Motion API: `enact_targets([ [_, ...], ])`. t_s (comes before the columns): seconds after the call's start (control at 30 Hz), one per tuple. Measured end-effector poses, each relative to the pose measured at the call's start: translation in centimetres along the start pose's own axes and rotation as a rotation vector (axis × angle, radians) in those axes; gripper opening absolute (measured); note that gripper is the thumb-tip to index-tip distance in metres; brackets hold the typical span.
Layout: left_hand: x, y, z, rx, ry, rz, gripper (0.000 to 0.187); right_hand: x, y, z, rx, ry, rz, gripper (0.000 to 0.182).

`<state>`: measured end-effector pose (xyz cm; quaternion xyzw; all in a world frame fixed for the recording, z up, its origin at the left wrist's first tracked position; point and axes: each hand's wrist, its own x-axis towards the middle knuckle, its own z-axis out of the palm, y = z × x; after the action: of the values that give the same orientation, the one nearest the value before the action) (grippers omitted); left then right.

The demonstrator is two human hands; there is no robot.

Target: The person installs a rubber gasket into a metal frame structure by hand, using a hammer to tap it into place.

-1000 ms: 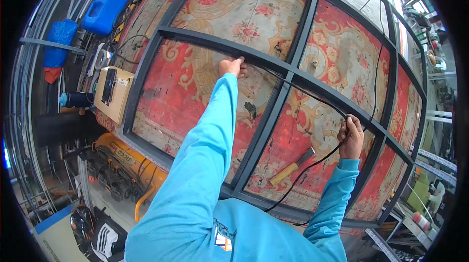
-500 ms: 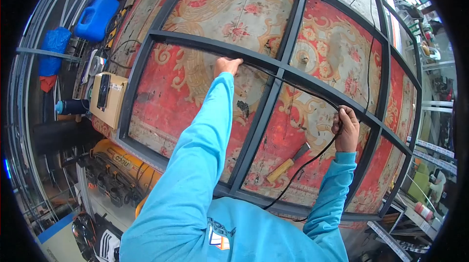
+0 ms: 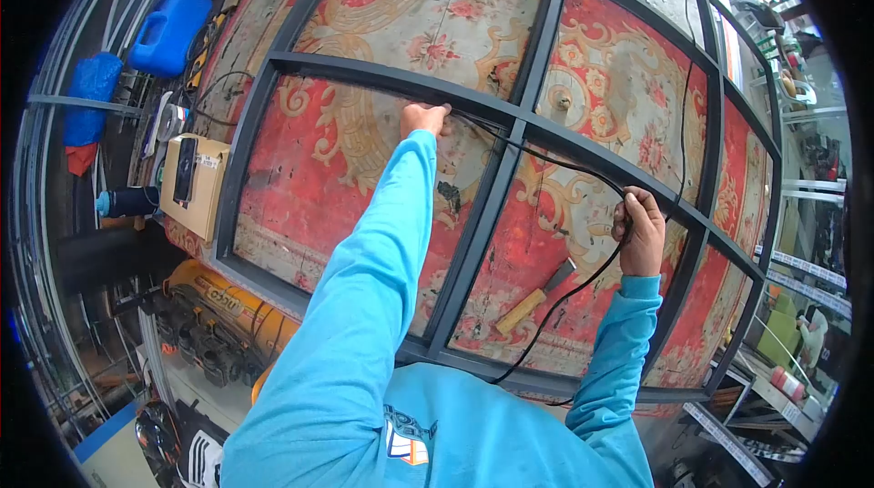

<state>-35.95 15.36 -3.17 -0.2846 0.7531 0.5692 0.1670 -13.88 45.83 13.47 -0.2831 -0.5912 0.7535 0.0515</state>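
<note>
A dark grey metal grid frame (image 3: 391, 76) lies flat over a red and cream patterned surface (image 3: 300, 192). Along its middle crossbar runs a thin black rubbery strip (image 3: 575, 297), which droops from my right hand toward the frame's near edge. My left hand (image 3: 423, 119) is closed on the strip at the crossbar, left of the centre joint; its fingertips are partly hidden. To the right, my right hand (image 3: 642, 231) pinches the same strip just below the crossbar. Between the hands the strip bows slightly away from the bar.
A wooden-handled scraper (image 3: 537, 297) lies inside the near right-centre opening. At left stand a cardboard box (image 3: 196, 183) with a phone on top, a blue jerrycan (image 3: 168, 30) and a dark bottle (image 3: 130, 202). A yellow machine (image 3: 214, 292) sits below the near left edge.
The whole view has shifted slightly. Both hands keep their places on the strip, and its stretch between them stands a little further off the bar near the centre joint.
</note>
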Motion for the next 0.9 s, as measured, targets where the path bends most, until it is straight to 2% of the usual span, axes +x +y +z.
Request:
enact_targets([
  [0.1, 3.5, -2.1, 1.6, -0.013, 0.072, 0.013, 0.022, 0.4, 0.7, 0.0, -0.001, 0.005, 0.009, 0.011],
  [0.13, 6.2, -4.1, 2.6, 0.091, 0.176, 0.114, 0.020, 0.5, 0.9, 0.0, 0.010, 0.005, -0.001, 0.011],
  [0.27, 2.8, -2.4, 2.0, 0.130, 0.227, 0.119, 0.021, 0.4, 0.7, 0.2, 0.018, 0.004, -0.023, 0.012],
  [0.33, 0.2, -0.5, 1.1, 0.066, 0.026, 0.043, 0.022, 0.3, 0.0, 0.2, 0.021, 0.042, -0.017, 0.012],
  [0.47, 0.1, -1.2, 1.4, 0.031, 0.025, 0.091, 0.023, 0.7, -0.7, 0.0, -0.015, 0.025, -0.021, 0.012],
  [0.57, 0.2, -0.9, 2.0, 0.019, 0.034, -0.004, 0.022, 0.9, -0.6, 0.6, -0.029, 0.018, -0.063, 0.012],
  [0.7, -0.7, -0.1, 2.2, 0.011, 0.056, -0.039, 0.020, 0.0, -1.9, 2.5, -0.050, 0.007, -0.156, 0.014],
  [0.77, -1.4, -0.2, 2.4, -0.185, -0.020, -0.055, 0.018, -0.2, -2.9, 3.6, -0.074, -0.001, -0.202, 0.015],
  [0.9, -2.3, -0.3, 2.3, -0.221, -0.056, -0.081, 0.019, -0.5, -4.1, 4.2, -0.139, -0.041, -0.196, 0.016],
])
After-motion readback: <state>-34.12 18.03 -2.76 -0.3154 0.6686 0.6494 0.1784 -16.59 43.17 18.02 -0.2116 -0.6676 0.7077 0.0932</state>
